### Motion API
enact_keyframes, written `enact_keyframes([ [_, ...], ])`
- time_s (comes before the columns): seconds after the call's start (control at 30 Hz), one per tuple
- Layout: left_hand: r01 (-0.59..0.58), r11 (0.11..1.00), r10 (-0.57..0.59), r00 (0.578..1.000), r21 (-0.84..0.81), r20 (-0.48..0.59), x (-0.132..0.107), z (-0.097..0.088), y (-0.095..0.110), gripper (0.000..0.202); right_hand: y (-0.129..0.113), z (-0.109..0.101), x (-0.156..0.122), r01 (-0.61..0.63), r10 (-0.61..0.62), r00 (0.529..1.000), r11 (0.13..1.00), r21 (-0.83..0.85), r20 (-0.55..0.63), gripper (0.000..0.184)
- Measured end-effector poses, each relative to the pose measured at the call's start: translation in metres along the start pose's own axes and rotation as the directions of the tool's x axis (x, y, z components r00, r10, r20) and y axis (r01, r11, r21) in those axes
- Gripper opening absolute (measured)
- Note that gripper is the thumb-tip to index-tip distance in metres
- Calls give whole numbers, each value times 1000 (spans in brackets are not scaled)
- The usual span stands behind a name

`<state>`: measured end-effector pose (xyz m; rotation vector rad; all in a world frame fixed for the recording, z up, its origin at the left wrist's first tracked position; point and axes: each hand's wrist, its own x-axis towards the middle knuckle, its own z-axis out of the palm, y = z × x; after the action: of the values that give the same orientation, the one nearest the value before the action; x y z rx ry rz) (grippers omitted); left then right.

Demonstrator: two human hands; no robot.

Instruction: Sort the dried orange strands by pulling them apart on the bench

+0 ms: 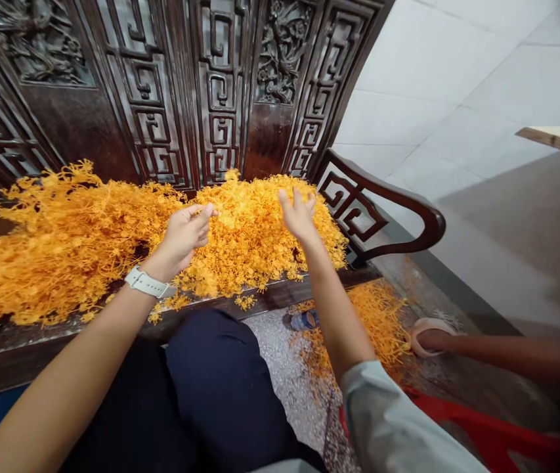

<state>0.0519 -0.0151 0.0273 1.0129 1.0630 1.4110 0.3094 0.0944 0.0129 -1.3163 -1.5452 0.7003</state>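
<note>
My left hand (187, 238), with a pale watch (148, 282) on its wrist, is closed in a pinch. Blurred yellow shows by its fingertips, and I cannot make out what they hold. Spread fingers leave my right hand (299, 213) open, and nothing shows in its grasp. Both are over or in front of a heap of small yellow-orange branched plastic pieces (255, 240). Left of it, a larger heap of longer orange sprigs (83, 236) spreads along the dark wooden bench (280, 293). A few loose pieces lie at the bench's front edge.
Behind the heaps rises a carved bench back (270, 141), with a curved armrest (408, 197) at right. More orange sprigs (378, 318) lie on the floor beside a blue-labelled bottle or can (304, 320). Another person's foot in a pale shoe (432, 336) and a red plastic stool (476, 420) are close by.
</note>
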Motion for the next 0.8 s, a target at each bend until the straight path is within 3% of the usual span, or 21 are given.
enact_keyframes([
  [0.07, 21, 999, -20, 1000, -49, 8, -2, 5, -6, 33, -1, 20, -7, 4, -4, 1000, 1000, 2, -24, 91],
  [0.13, 41, 998, -41, 999, -38, 18, -3, 12, -16, 34, -7, 41, -27, -58, 36, 995, 970, 238, 98, 81],
  [0.23, 6, 998, -10, 999, 70, 53, -6, 23, -33, 33, -23, 70, -58, -255, 92, 948, 790, 557, 304, 68],
  [0.33, -70, 973, 43, 992, 220, 122, -11, 28, -46, 30, -34, 84, -70, -293, 170, 954, 710, 640, 247, 60],
  [0.4, -102, 947, 49, 983, 305, 176, -14, 28, -50, 31, -34, 86, -69, -229, 180, 973, 724, 650, 142, 56],
  [0.53, -166, 904, 53, 958, 394, 281, -18, 29, -55, 31, -23, 89, -59, -26, 31, 1000, 816, 577, 1, 57],
  [0.6, -153, 907, 47, 962, 392, 268, -18, 31, -60, 31, -15, 91, -47, -102, 74, 995, 821, 562, 73, 55],
  [0.7, -80, 929, -4, 974, 360, 227, -21, 33, -66, 30, -7, 80, -9, -318, 266, 948, 758, 569, 175, 49],
  [0.8, -49, 941, -40, 967, 335, 253, -28, 30, -62, 31, -2, 43, 34, -313, 334, 940, 746, 588, 77, 48],
])
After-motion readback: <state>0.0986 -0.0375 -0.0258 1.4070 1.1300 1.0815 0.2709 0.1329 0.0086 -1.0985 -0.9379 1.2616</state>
